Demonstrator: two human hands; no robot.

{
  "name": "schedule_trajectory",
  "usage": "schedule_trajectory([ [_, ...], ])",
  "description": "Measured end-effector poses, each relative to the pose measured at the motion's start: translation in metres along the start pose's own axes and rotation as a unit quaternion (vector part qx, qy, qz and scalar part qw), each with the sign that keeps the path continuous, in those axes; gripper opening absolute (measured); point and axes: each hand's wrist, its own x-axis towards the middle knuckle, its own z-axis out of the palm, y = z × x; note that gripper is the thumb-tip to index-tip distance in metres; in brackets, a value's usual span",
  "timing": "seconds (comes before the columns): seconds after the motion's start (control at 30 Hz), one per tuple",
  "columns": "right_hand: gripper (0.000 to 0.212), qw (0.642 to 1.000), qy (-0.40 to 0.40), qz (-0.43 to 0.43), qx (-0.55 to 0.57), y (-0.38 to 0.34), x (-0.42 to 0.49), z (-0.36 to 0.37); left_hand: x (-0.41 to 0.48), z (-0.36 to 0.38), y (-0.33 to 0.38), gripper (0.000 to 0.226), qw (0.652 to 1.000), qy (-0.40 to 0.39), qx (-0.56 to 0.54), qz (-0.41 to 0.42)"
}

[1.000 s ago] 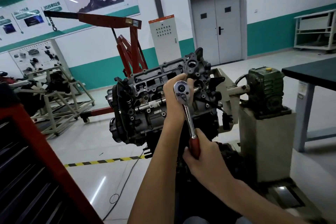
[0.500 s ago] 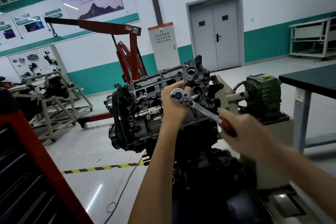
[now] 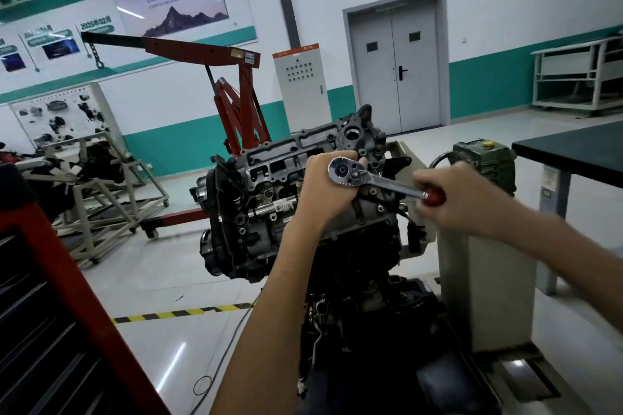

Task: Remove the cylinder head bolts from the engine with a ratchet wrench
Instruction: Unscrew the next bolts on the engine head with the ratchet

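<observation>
Ratchet wrench (image 3: 377, 180) head on engine (image 3: 256, 199) upper face; left hand (image 3: 323, 189) curls round it, probably steadying the socket. Right hand (image 3: 451, 199) grips the handle, right of engine, for leverage.

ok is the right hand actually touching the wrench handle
Touching. The head view shows the right hand curled round the red handle of the ratchet wrench; the handle's end disappears into the grip.

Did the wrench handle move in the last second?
Yes. The wrench handle swung counterclockwise about its head on the engine, from pointing down to pointing right toward the green gearbox.
</observation>
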Motion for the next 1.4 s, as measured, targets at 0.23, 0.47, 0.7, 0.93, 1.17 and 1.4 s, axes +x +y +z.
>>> schedule_trajectory([
  [0.23, 0.024, 0.982, 0.023, 0.05, 0.178, -0.029, -0.035, 0.059, -0.004, 0.019, -0.001, 0.055, 0.993, 0.102, -0.063, -0.02],
  [0.47, 0.015, 0.889, -0.005, 0.083, 0.45, -0.076, -0.048, 0.107, -0.006, 0.021, -0.003, 0.048, 0.99, 0.111, -0.088, -0.022],
  [0.7, 0.015, 0.999, -0.02, -0.031, 0.015, 0.007, -0.01, 0.006, 0.003, 0.002, 0.0, 0.055, 1.0, 0.0, -0.008, 0.01],
  [0.93, 0.027, 0.988, 0.051, 0.05, 0.139, -0.029, -0.036, 0.059, -0.007, 0.009, -0.005, 0.05, 0.995, 0.073, -0.073, -0.001],
  [1.17, 0.027, 0.901, 0.054, 0.087, 0.422, -0.091, -0.047, 0.119, -0.008, 0.015, 0.001, 0.049, 0.99, 0.105, -0.099, -0.003],
  [1.4, 0.023, 0.998, -0.03, -0.038, 0.042, -0.001, -0.019, 0.018, -0.001, -0.003, -0.007, 0.043, 0.999, -0.023, -0.007, 0.024],
])
